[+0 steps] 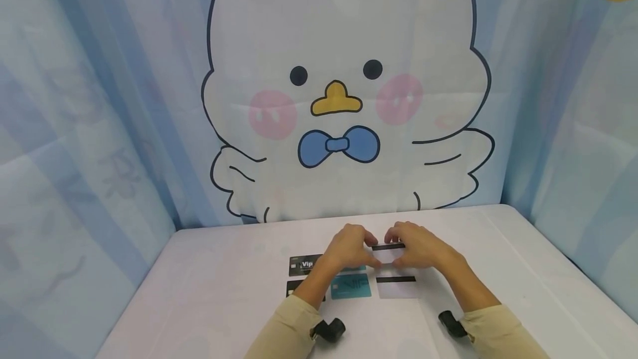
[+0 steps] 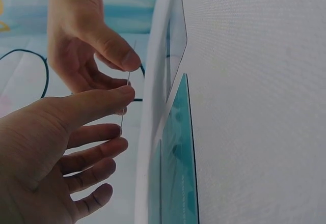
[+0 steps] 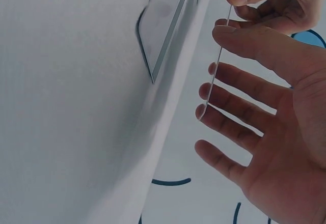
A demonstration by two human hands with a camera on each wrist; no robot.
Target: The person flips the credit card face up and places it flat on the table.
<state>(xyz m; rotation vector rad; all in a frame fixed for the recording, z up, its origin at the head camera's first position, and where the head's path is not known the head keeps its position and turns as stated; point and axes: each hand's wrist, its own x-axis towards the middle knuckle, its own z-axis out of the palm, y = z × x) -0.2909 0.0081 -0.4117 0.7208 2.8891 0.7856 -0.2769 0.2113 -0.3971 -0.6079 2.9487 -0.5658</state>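
Both hands hold one pale card with a black stripe (image 1: pixel 388 255) a little above the table; the wrist views show it edge-on as a thin line. My left hand (image 1: pixel 349 245) pinches its left end between thumb and fingers. At its right end, my right hand (image 1: pixel 423 246) pinches it the same way, thumb on one face and fingertips on the other. Below the hands, a second pale striped card (image 1: pixel 397 289) lies flat. To its left is a teal VIP card (image 1: pixel 351 287); another teal card behind it is mostly hidden by the left hand.
A black Vip card (image 1: pixel 300 265) lies at the left of the group, with another black card (image 1: pixel 295 286) in front of it, partly covered by the left forearm. The white table (image 1: pixel 224 292) ends at a curtain (image 1: pixel 344 193) printed with a cartoon bird.
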